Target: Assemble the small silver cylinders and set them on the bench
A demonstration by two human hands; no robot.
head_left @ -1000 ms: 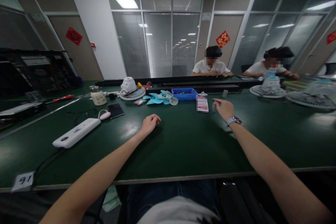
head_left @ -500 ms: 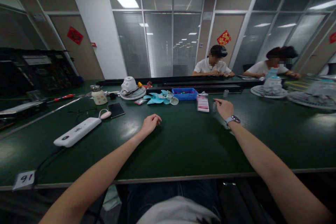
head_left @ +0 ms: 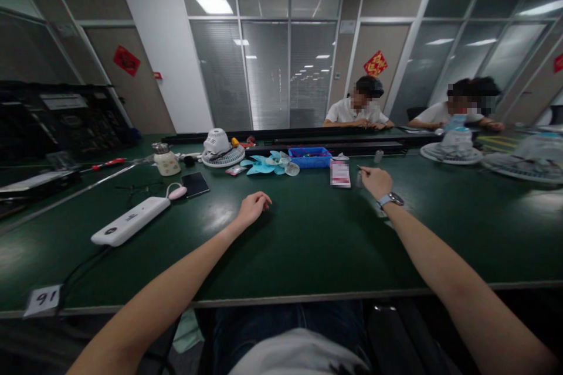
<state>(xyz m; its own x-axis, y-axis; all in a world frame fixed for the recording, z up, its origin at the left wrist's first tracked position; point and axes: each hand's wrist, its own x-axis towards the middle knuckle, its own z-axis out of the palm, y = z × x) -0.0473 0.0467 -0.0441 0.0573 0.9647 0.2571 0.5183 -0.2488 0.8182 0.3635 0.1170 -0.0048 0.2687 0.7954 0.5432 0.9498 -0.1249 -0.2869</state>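
Right fingers (head_left: 368, 171), thin piece (head_left: 359, 167), pointing left

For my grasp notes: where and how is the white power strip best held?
I'd grip the long sides of the power strip at mid-length, left hand coming from above: it lies flat, much longer than wide, and a black cable leaves its near end.

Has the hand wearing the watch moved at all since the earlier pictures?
No. Judged against the blue basket, the right hand is in the same place, to its right, with no clear shift in any direction.
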